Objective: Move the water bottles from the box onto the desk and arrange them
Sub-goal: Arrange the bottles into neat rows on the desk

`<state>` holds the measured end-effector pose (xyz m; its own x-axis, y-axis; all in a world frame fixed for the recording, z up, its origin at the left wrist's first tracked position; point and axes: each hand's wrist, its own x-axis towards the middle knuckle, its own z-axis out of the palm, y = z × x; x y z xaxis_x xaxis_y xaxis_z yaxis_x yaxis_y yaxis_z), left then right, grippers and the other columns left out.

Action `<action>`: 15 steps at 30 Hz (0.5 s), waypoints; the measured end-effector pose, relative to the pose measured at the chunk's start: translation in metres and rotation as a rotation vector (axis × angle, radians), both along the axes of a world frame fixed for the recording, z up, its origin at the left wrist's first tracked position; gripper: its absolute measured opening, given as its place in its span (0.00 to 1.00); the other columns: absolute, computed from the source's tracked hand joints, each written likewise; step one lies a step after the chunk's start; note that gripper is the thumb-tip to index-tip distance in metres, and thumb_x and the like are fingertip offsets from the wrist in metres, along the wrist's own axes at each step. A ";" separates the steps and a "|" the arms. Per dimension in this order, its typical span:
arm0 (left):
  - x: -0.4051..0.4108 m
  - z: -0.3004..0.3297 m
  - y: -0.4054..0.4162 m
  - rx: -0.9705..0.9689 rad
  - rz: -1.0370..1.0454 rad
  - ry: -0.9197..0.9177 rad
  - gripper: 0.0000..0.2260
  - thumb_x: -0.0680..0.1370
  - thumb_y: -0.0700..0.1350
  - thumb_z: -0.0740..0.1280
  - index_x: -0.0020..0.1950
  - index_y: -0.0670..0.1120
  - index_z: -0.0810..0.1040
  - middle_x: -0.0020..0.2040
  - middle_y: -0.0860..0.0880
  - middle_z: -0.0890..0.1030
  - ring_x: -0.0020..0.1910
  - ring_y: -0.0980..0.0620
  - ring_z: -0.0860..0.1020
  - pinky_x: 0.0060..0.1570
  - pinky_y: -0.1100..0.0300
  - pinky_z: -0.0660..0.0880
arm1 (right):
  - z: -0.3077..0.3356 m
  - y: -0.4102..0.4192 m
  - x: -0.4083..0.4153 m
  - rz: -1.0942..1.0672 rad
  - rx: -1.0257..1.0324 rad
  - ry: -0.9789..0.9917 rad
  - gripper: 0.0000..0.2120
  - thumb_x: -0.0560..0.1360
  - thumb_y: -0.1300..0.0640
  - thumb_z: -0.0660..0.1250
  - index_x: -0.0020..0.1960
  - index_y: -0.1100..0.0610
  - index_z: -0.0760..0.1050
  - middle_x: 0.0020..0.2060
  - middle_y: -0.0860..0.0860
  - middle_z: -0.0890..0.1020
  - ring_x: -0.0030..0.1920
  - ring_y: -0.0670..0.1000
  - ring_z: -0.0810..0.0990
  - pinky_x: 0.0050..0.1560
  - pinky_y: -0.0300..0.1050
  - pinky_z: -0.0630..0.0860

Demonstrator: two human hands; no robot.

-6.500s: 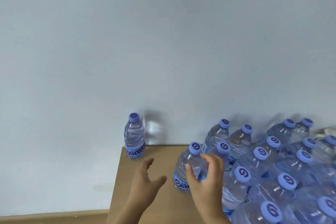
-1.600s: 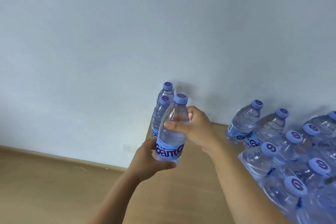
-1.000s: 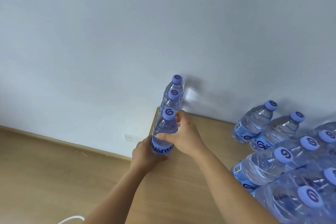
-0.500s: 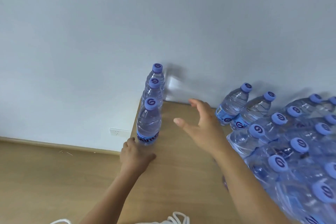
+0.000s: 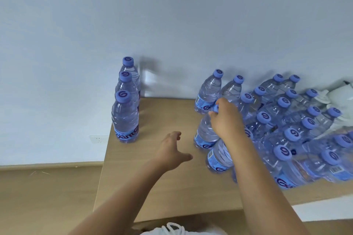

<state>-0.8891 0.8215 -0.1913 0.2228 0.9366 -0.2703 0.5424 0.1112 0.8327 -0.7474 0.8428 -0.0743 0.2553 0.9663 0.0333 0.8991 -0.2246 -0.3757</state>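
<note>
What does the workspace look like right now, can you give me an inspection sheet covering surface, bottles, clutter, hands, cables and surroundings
Surface: tan wooden desk, pushed against the wall.
Job's things: row of three bottles upright in a line at the desk's left edge; crowded cluster of bottles at right, no clear order; no box seen.
Clutter: white crumpled material behind the cluster, kind unclear.
Hands: right hand grips the neck of a cluster-edge bottle; left hand hovers over the desk, fingers spread, holding nothing.
Cables: nothing seen.
Surroundings: pale wall, wall socket, wooden floor.
</note>
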 end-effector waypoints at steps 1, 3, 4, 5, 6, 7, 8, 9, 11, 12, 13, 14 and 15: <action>-0.003 0.000 -0.001 0.021 -0.008 0.001 0.39 0.68 0.48 0.77 0.74 0.46 0.61 0.68 0.49 0.69 0.65 0.52 0.69 0.56 0.65 0.65 | 0.001 -0.006 0.000 0.011 0.033 0.005 0.06 0.78 0.57 0.61 0.48 0.58 0.65 0.45 0.56 0.72 0.42 0.57 0.70 0.41 0.44 0.63; -0.011 0.002 -0.003 0.065 -0.022 -0.032 0.41 0.67 0.49 0.77 0.75 0.50 0.59 0.69 0.51 0.68 0.67 0.53 0.67 0.60 0.65 0.63 | 0.009 -0.017 0.001 0.041 0.138 0.072 0.10 0.77 0.53 0.64 0.47 0.59 0.68 0.40 0.50 0.72 0.40 0.54 0.70 0.39 0.44 0.63; -0.015 0.005 -0.005 0.086 -0.030 -0.065 0.42 0.67 0.48 0.78 0.75 0.52 0.59 0.69 0.52 0.67 0.68 0.54 0.66 0.62 0.64 0.63 | 0.015 -0.022 0.001 0.061 0.193 0.129 0.11 0.75 0.51 0.65 0.47 0.58 0.70 0.39 0.48 0.73 0.40 0.53 0.71 0.39 0.45 0.64; -0.019 0.009 -0.008 0.104 -0.026 -0.124 0.41 0.66 0.46 0.78 0.74 0.53 0.60 0.68 0.54 0.68 0.66 0.55 0.68 0.62 0.63 0.64 | 0.022 -0.026 0.000 0.076 0.238 0.202 0.11 0.74 0.49 0.67 0.46 0.57 0.72 0.38 0.47 0.75 0.41 0.52 0.73 0.40 0.45 0.67; -0.022 0.013 -0.012 0.113 0.001 -0.212 0.39 0.64 0.43 0.79 0.70 0.56 0.64 0.64 0.55 0.72 0.62 0.56 0.71 0.59 0.63 0.69 | 0.030 -0.030 -0.002 0.089 0.281 0.279 0.11 0.72 0.47 0.68 0.45 0.55 0.74 0.37 0.45 0.76 0.40 0.51 0.75 0.41 0.44 0.69; -0.026 0.017 -0.017 0.112 0.047 -0.305 0.35 0.63 0.40 0.80 0.63 0.58 0.68 0.58 0.56 0.76 0.55 0.57 0.76 0.52 0.63 0.74 | 0.036 -0.033 -0.006 0.096 0.324 0.354 0.11 0.70 0.45 0.69 0.43 0.52 0.74 0.35 0.44 0.77 0.39 0.48 0.77 0.40 0.43 0.71; -0.031 0.023 -0.022 0.104 0.084 -0.379 0.31 0.61 0.38 0.80 0.57 0.58 0.71 0.50 0.57 0.80 0.47 0.57 0.79 0.44 0.63 0.77 | 0.042 -0.034 -0.010 0.096 0.363 0.424 0.11 0.68 0.43 0.71 0.41 0.50 0.75 0.34 0.44 0.78 0.37 0.44 0.77 0.38 0.41 0.72; -0.037 0.029 -0.028 0.089 0.094 -0.447 0.28 0.59 0.37 0.80 0.52 0.56 0.73 0.44 0.56 0.81 0.42 0.56 0.80 0.39 0.62 0.78 | 0.045 -0.034 -0.014 0.106 0.378 0.510 0.13 0.66 0.42 0.72 0.41 0.49 0.75 0.33 0.44 0.78 0.34 0.41 0.77 0.37 0.39 0.73; -0.050 0.038 -0.038 0.044 0.018 -0.579 0.22 0.59 0.36 0.78 0.48 0.51 0.77 0.39 0.53 0.82 0.37 0.54 0.80 0.34 0.60 0.77 | 0.051 -0.031 -0.023 0.200 0.237 0.736 0.18 0.63 0.39 0.74 0.44 0.50 0.76 0.35 0.46 0.79 0.34 0.40 0.76 0.38 0.38 0.74; -0.057 0.042 -0.042 0.018 -0.038 -0.627 0.20 0.60 0.36 0.77 0.47 0.50 0.79 0.38 0.50 0.82 0.34 0.53 0.79 0.32 0.61 0.76 | 0.052 -0.030 -0.026 0.302 0.095 0.831 0.21 0.63 0.39 0.74 0.45 0.54 0.76 0.36 0.48 0.79 0.36 0.41 0.77 0.40 0.39 0.74; -0.063 0.046 -0.046 -0.012 -0.089 -0.658 0.18 0.61 0.36 0.76 0.47 0.49 0.79 0.38 0.48 0.82 0.33 0.53 0.79 0.31 0.61 0.74 | 0.049 -0.029 -0.030 0.404 -0.038 0.890 0.21 0.63 0.40 0.74 0.44 0.56 0.78 0.36 0.48 0.80 0.38 0.43 0.78 0.42 0.39 0.74; -0.071 0.048 -0.050 -0.039 -0.119 -0.673 0.18 0.61 0.36 0.76 0.48 0.46 0.79 0.38 0.47 0.81 0.32 0.52 0.78 0.30 0.61 0.74 | 0.046 -0.028 -0.035 0.471 -0.131 0.937 0.19 0.63 0.41 0.74 0.42 0.55 0.80 0.37 0.48 0.81 0.39 0.44 0.80 0.44 0.41 0.75; -0.077 0.049 -0.052 -0.058 -0.133 -0.677 0.18 0.62 0.36 0.75 0.50 0.43 0.78 0.38 0.46 0.81 0.32 0.51 0.78 0.30 0.61 0.73 | 0.041 -0.028 -0.040 0.498 -0.169 0.969 0.15 0.65 0.42 0.74 0.40 0.54 0.81 0.37 0.48 0.83 0.41 0.46 0.82 0.46 0.43 0.77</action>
<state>-0.9659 0.7694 -0.1421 0.4720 0.8779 -0.0804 -0.0826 0.1348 0.9874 -0.7875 0.8150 -0.0338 -0.3173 0.9416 -0.1127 0.2444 -0.0336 -0.9691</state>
